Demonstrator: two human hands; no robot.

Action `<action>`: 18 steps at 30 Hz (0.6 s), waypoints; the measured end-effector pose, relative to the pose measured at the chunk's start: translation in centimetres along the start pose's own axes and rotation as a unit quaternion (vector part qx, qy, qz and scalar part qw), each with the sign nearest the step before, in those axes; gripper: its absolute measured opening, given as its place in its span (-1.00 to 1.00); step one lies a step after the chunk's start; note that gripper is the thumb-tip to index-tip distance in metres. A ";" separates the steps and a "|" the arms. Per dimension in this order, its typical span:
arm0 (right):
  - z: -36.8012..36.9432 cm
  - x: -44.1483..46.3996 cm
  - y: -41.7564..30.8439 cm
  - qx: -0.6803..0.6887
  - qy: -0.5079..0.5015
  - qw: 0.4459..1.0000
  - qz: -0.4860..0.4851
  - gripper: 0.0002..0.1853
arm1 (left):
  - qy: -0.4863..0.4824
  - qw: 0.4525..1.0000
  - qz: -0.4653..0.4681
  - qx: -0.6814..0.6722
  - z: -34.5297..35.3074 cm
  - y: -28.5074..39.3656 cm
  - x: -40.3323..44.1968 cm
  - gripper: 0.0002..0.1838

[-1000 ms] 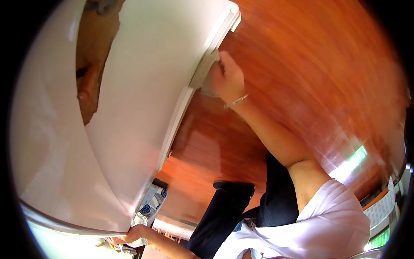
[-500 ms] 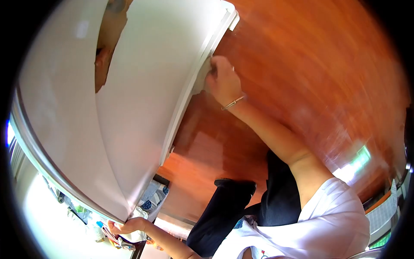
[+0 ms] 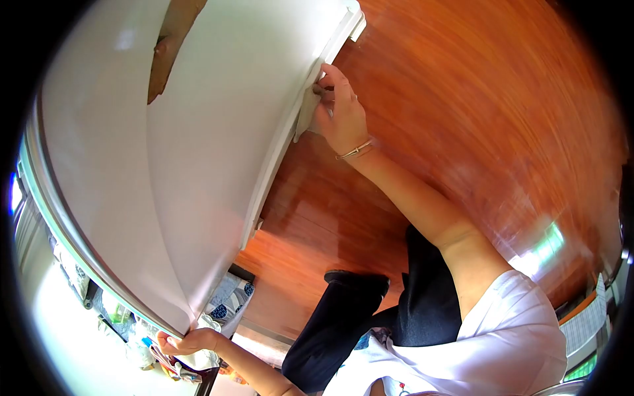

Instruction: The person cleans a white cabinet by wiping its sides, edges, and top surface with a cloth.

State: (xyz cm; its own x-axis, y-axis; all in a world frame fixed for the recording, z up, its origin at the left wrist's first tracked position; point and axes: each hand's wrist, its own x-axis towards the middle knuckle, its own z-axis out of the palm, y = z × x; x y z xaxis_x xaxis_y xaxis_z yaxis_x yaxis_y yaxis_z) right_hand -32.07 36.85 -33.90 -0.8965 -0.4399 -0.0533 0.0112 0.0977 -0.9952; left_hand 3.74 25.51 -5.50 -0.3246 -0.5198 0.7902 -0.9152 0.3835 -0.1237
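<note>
the right hand (image 3: pixel 345 119) pinches a bunched grey cloth (image 3: pixel 306 113) between thumb and fingers; the cloth lies along the long edge of the white panel (image 3: pixel 218 132), above the reddish wood floor (image 3: pixel 462 119). the left hand (image 3: pixel 190 341) is at the panel's lower corner, fingers curled; whether it grips the edge cannot be told.

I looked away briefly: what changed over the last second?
In view, the brown patch and the panel's curved edge moved up and right; the right hand and left hand shifted slightly up and left. The right hand still holds the cloth; the left hand stays at the panel's corner.
</note>
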 end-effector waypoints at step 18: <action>-1.8 12.0 2.3 -0.063 0.135 0.986 0.076 -0.72 | -0.003 0.999 -0.027 -0.045 0.0 0.2 -0.3 -0.59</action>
State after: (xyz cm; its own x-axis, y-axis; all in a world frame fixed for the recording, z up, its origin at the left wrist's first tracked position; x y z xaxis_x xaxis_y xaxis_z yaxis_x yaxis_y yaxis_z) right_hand -43.59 33.39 -36.70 -0.9739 -0.1600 -0.1610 0.1152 0.2625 -0.9580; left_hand 3.61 25.73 -5.76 -0.2765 -0.5456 0.7911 -0.9062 0.4221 -0.0256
